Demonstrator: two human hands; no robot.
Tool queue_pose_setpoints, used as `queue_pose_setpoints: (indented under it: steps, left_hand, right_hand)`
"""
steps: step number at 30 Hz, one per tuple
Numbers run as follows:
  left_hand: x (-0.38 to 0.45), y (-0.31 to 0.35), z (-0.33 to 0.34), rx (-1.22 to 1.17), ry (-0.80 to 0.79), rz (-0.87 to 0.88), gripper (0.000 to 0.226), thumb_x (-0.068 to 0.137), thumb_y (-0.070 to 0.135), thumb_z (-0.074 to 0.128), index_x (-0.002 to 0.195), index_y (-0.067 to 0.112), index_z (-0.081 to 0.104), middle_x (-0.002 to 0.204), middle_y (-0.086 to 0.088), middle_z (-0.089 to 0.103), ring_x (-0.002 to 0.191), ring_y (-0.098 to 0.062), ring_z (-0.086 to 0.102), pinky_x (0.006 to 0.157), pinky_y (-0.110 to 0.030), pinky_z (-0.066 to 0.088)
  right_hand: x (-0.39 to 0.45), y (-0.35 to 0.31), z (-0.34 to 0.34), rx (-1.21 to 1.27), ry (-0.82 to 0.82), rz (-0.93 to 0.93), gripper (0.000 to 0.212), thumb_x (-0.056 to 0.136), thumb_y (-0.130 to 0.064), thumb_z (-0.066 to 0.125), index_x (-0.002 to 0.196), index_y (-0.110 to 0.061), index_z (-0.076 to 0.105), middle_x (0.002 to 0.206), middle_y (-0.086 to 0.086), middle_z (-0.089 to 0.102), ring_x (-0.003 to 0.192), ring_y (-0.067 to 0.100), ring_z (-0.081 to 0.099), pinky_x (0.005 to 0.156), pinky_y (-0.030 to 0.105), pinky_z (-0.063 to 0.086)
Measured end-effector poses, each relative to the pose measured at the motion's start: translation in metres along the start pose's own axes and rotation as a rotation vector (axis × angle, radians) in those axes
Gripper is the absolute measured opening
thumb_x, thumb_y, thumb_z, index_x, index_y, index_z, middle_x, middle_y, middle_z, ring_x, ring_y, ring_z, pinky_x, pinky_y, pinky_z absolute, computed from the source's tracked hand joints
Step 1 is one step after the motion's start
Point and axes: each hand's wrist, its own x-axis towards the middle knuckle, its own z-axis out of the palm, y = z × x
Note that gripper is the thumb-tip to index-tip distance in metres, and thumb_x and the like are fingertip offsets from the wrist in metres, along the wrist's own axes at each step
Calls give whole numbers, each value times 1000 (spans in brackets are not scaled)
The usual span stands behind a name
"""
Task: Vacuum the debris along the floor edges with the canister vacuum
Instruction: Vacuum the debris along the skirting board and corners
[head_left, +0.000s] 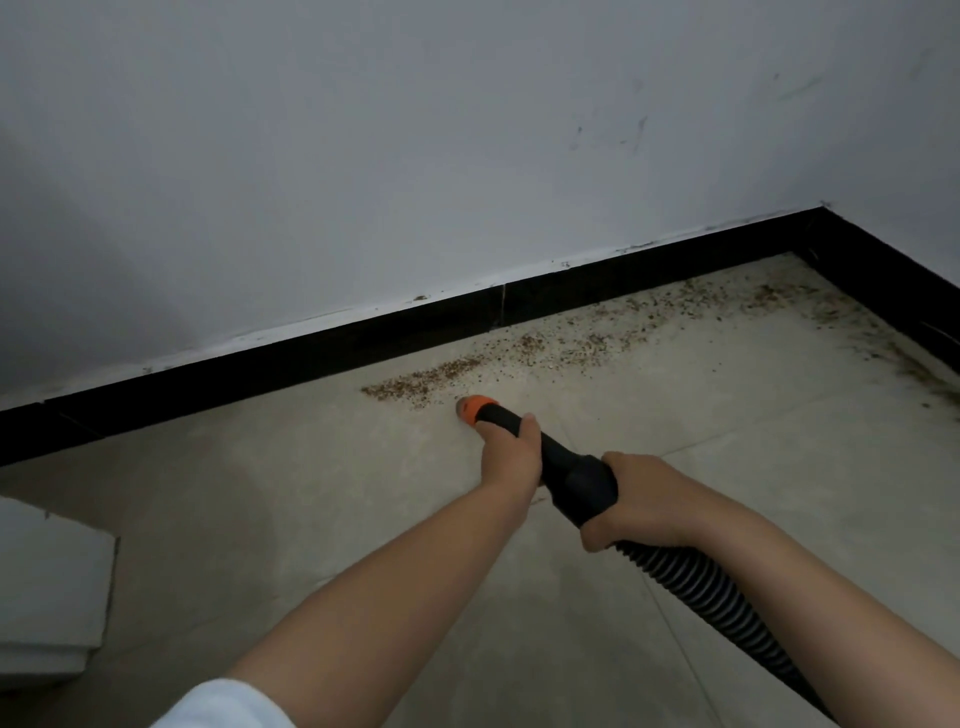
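A band of brown crumbly debris (524, 351) runs along the black baseboard (291, 353) toward the corner at the right. The vacuum's black wand (576, 480) ends in an orange nozzle tip (475, 406) that rests on the pale tile floor (311, 467) just below the debris band's left end. My left hand (509, 452) grips the wand close behind the tip. My right hand (639, 501) holds the thick black cuff where the ribbed black hose (727, 608) joins. The hose trails off to the lower right. The canister is out of sight.
Grey-white walls (467, 156) meet at a corner at the upper right, where darker dirt (914, 358) lies along the right-hand baseboard. A stack of white boards (49, 587) sits on the floor at the lower left.
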Motion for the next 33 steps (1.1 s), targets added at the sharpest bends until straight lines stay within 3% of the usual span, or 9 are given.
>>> queue_pose_setpoints:
  steps: [6,14,21,26,33]
  left_hand:
    - [10,9,19,62,23,9,65,99,34,38,150,11,3,135,-18,46,116,-35,52,98,-45,46]
    - [15,6,11,121,71,42,65,100,32,36,150,10,1,133,-19,47,113,-35,53,90,-41,49]
    - [13,4,-8,101,116,32,61,100,31,37,149,8,8,128,-17,50,109,-33,54,82,-37,45]
    - [5,-7,-23,101,114,18,63,100,31,35,150,10,2,129,-17,49,110,-34,54,90,-40,48]
    - [8,-13,-43,158,85,52,66,101,32,33,150,13,-7,141,-16,41,120,-33,49,97,-37,43]
  right_hand:
    - [9,15,-8,87,30,-2,36,66,-26,77,79,-25,44,83,-7,52,68,5,52,52,18,40]
    - [16,11,-1,89,17,-32,42,66,-27,77,95,-17,48,93,-2,55,79,14,55,64,25,47]
    - [16,-4,9,125,-7,-75,40,67,-25,76,96,-16,49,91,-2,54,76,13,54,62,24,46]
    - [11,-8,23,72,-18,-87,41,67,-27,76,95,-17,46,89,-4,52,78,13,54,60,24,45]
    - [20,-18,47,115,3,-97,39,66,-26,75,78,-26,38,85,-6,51,69,8,51,55,21,41]
